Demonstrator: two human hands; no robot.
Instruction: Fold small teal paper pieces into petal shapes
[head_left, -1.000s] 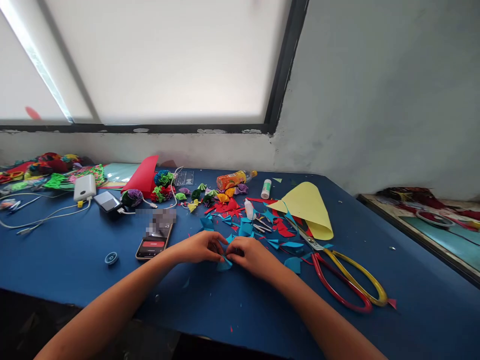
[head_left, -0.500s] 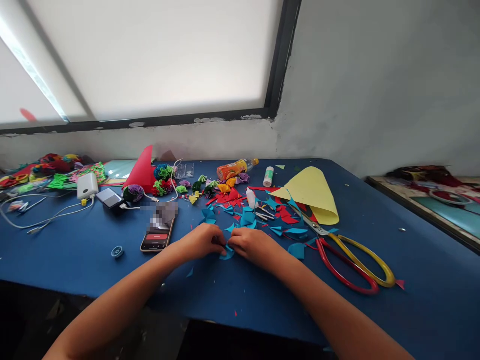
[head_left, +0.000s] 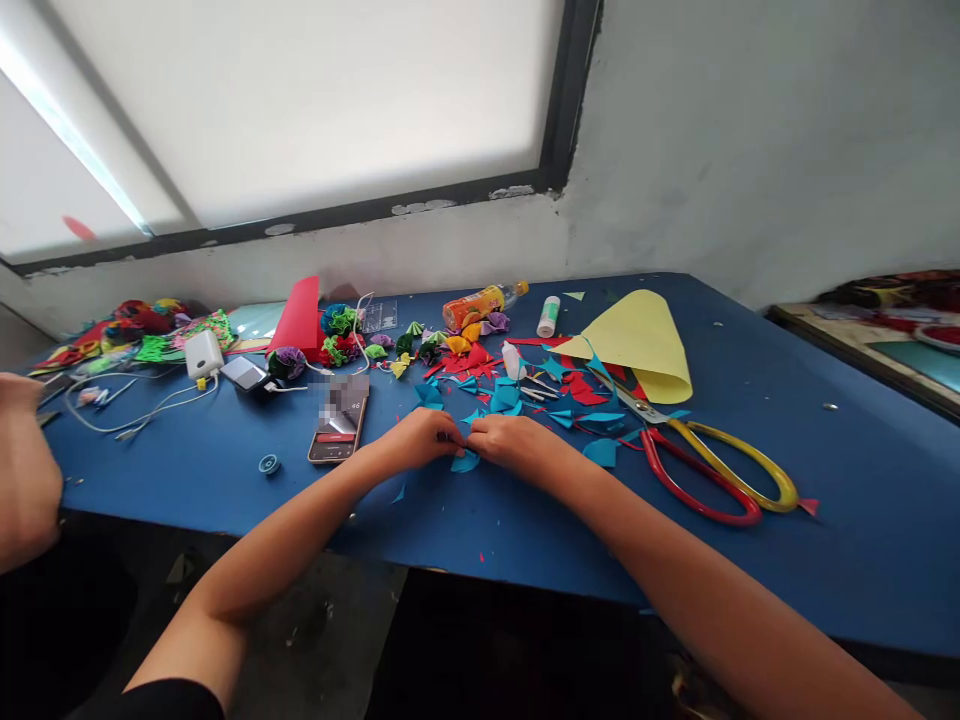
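Observation:
My left hand [head_left: 421, 440] and my right hand [head_left: 508, 440] meet low over the blue table [head_left: 442, 530], fingertips nearly touching. Both pinch at a small piece of blue paper [head_left: 465, 462], whose curved lower part shows beneath the fingers; the rest is hidden. Just beyond my hands lie cut blue paper pieces [head_left: 505, 395] and red paper scraps [head_left: 474, 362]. Among them stands a small white glue bottle [head_left: 514, 361]. To the right, large scissors [head_left: 712, 465] with one red and one yellow handle rest with their blades among the paper.
A phone [head_left: 339, 420] and a round blue cap [head_left: 269, 464] lie left. Yellow paper [head_left: 637, 345], a glue stick [head_left: 548, 316] and an orange drink bottle [head_left: 484, 303] are farther back. A white power bank [head_left: 203, 355] has cables. Another person's arm [head_left: 26, 470] enters at the left edge.
The view has tilted, so the table sits higher and slightly farther right. Another person's arm has come in at the left edge. My hands keep their pinch on the blue paper.

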